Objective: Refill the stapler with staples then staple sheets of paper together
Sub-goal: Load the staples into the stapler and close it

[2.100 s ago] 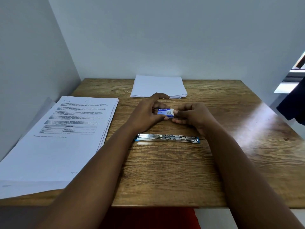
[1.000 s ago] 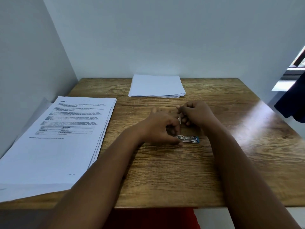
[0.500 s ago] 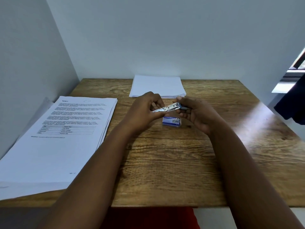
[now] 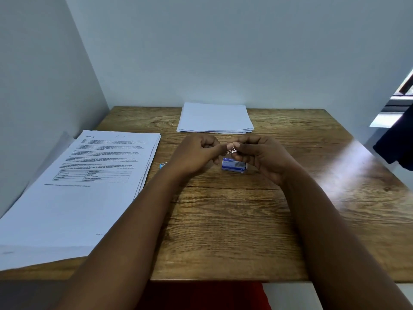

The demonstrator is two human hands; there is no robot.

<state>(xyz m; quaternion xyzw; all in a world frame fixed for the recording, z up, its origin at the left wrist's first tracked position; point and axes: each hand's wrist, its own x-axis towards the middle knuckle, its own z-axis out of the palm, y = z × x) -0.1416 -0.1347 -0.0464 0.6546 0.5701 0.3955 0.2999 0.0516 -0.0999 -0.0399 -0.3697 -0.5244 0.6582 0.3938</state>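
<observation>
From the head view, we pinch a small metal piece point(image 4: 231, 151), probably a staple strip, between left hand point(image 4: 196, 155) and right hand point(image 4: 261, 154), fingers curled on it above the staple box point(image 4: 234, 166). The stapler point(image 4: 163, 165) barely peeks out behind our left wrist; printed sheets point(image 4: 89, 175) crowd the table's point(image 4: 245, 231) left edge, leaving the right free.

Tabletop point(image 4: 223, 231): printed paper stack point(image 4: 89, 186) at left edge; blank paper stack point(image 4: 214, 118) at rear centre; staple box point(image 4: 233, 167) mid-table, below left hand point(image 4: 196, 153) and right hand point(image 4: 261, 154), which meet above it; stapler point(image 4: 163, 165) end showing left of left wrist.
</observation>
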